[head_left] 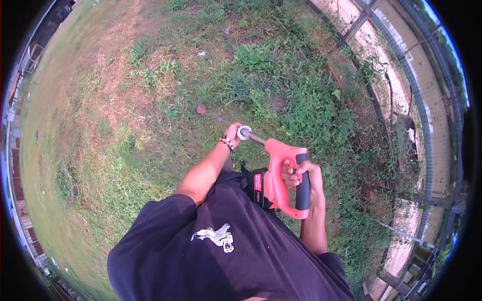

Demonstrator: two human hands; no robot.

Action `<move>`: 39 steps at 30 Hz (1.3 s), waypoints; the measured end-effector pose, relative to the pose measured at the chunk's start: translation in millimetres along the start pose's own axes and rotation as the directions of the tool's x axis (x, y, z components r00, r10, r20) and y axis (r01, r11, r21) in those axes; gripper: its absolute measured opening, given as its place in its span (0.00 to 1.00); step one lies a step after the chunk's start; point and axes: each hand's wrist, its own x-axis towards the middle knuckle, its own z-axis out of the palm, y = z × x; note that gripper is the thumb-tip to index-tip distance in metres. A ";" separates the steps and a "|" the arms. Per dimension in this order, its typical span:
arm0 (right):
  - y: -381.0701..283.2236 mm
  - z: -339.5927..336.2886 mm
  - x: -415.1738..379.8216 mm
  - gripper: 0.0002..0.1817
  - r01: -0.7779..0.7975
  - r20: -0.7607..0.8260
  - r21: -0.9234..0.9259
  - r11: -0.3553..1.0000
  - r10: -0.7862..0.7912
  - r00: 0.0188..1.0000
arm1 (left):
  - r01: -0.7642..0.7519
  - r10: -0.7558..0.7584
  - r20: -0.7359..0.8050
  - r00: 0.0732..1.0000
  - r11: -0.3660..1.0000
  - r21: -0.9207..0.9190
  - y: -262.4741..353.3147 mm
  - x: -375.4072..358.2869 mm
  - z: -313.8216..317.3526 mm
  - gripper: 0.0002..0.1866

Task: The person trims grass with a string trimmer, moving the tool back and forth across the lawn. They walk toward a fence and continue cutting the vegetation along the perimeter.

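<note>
A cordless grass trimmer with a red-pink body and a black battery slants across the front of my dark shirt. My right hand is wrapped round its dark rear grip, fingers curled through the loop handle. Farther along the shaft, my left hand, with a beaded bracelet at the wrist, closes on the trimmer beside a pale round front handle. From there the shaft runs out to a small reddish head low over the grass. The cutting end is too small to make out.
Leafy weeds grow thick to the right, along a wire mesh fence with a pale strip behind it. Dry, cut-looking grass covers ground at the upper left. A small white scrap lies ahead.
</note>
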 end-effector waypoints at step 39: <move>-7.0 21.2 7.0 0.19 0.249 -0.077 0.164 0.955 -0.239 0.968 | 0.182 -0.194 0.077 0.978 0.973 0.142 6.9 64.3 62.2 0.05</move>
